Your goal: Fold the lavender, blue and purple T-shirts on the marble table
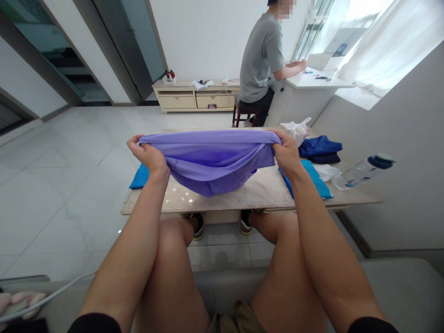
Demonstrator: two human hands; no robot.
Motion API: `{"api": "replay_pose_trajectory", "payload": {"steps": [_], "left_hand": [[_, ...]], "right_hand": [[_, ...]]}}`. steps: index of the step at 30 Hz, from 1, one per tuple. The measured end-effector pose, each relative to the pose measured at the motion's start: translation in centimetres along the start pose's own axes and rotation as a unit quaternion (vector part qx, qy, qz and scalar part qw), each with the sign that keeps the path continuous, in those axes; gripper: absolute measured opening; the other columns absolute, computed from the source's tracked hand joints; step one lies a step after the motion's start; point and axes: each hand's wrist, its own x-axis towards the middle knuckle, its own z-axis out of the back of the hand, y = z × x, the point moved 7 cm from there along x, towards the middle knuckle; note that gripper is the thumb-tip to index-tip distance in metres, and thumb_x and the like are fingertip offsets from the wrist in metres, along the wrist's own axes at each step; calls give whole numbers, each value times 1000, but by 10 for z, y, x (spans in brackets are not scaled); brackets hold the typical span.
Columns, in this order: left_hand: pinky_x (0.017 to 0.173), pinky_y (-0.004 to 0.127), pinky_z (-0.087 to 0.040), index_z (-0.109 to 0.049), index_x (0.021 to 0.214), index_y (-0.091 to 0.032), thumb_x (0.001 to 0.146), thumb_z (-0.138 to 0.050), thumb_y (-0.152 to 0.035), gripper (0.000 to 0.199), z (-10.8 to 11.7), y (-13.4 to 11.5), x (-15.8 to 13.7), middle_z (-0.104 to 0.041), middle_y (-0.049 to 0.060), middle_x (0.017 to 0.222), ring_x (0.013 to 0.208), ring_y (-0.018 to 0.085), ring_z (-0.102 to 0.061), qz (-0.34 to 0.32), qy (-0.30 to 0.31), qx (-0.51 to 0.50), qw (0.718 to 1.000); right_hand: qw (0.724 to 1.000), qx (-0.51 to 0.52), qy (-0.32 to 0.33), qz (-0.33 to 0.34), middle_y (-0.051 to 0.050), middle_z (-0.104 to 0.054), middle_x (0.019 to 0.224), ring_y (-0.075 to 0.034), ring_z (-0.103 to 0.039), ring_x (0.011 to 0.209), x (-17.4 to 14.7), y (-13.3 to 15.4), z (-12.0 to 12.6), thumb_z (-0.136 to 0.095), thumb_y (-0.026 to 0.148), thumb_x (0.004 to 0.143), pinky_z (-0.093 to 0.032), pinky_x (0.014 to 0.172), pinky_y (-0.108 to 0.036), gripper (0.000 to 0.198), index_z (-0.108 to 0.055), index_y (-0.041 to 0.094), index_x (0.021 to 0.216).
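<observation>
the long marble table [215, 204] is the largest thing within reach and serves as the landmark. above its middle is the purple cloth [211, 162], raised and spread sideways; whether its lowest fold touches the table cannot be told. its top edge is nearly straight, seemingly because the two ends are pulled apart, while the slack fabric sags in a curve under its own weight.

at the table's right end lie a dark blue folded pile [319, 149] and, nearer its front edge, a bright blue piece [318, 180]; another blue piece [139, 178] lies at its left end, all probably set aside to leave working room. a clear bottle [360, 173] stands at the table's far right, perhaps to avoid knocks.

the left hand [151, 156] grips the cloth's left end; the right hand [287, 153] is closed on its right end.
</observation>
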Motion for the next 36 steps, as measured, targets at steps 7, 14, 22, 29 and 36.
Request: {"api": "replay_pose_trajectory", "payload": {"steps": [7, 14, 22, 29, 36], "left_hand": [[119, 45, -53, -64, 117, -22, 98, -66, -23, 19, -38, 8, -34, -74, 11, 126, 125, 27, -71, -58, 312, 187, 930], [133, 54, -42, -45, 166, -22, 77, -96, -60, 109, -89, -32, -156, -57, 20, 168, 159, 38, -52, -103, 600, 20, 793], [106, 48, -63, -82, 102, -16, 87, -82, -53, 39, -115, -31, -160, -86, 8, 109, 114, 36, -78, 17, 531, -38, 847], [116, 45, -61, -77, 125, -19, 87, -89, -60, 57, -88, -43, -128, -82, 11, 133, 131, 31, -75, 154, 332, -226, 903], [125, 42, -56, -76, 121, -21, 98, -79, -55, 42, -64, -41, -108, -80, 10, 135, 140, 28, -71, 78, 175, -165, 968]], "right_hand": [[994, -60, -85, -26, -4, -76, 86, -26, -71, 91, 5, -6, -3, -52, 26, 85, -60, 98, -42, 24, -76, 21, 87], [990, 31, 136, 36, -6, -84, 106, -28, -75, 106, -14, 52, -78, -55, 24, 79, -58, 105, -43, 36, -82, 20, 102], [996, 48, 57, -49, -12, -80, 129, -28, -73, 124, -3, 35, -80, -71, 51, 97, -61, 110, -44, 46, -74, 23, 134], [926, 77, 322, -179, -13, -80, 135, -30, -73, 125, -31, -1, -89, -85, 77, 82, -60, 112, -48, 75, -76, 21, 131], [927, 4, 364, -88, -8, -80, 134, -32, -73, 122, -63, 36, -107, -103, 44, 67, -60, 107, -45, 77, -73, 26, 136]]}}
